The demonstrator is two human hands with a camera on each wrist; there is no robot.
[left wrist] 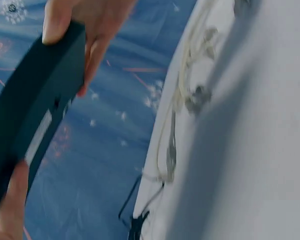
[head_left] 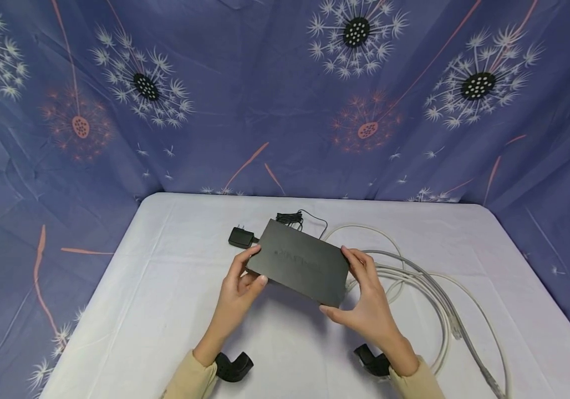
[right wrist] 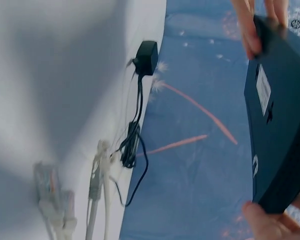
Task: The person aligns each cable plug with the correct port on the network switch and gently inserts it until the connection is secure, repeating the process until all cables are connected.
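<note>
A flat black network device [head_left: 301, 260] is held above the table, tilted, with faint lettering on its top face. My left hand [head_left: 237, 293] grips its left end, thumb at the near edge and fingers at the far side. Its right end is gripped by my right hand [head_left: 367, 299], the thumb under the near corner. In the right wrist view, the underside of the network device [right wrist: 277, 120] carries a white label [right wrist: 263, 90]. The left wrist view shows my right hand [left wrist: 97, 20] on the far end of the device and my left thumb [left wrist: 12, 200] by the label.
A black power adapter [head_left: 241, 237] with a bundled black cord [head_left: 289, 218] lies behind the device. Coiled white and grey network cables [head_left: 437, 293] spread over the right of the white table [head_left: 130, 310]; their clear plugs [right wrist: 49, 187] show in the right wrist view. A patterned blue curtain [head_left: 265, 83] hangs behind.
</note>
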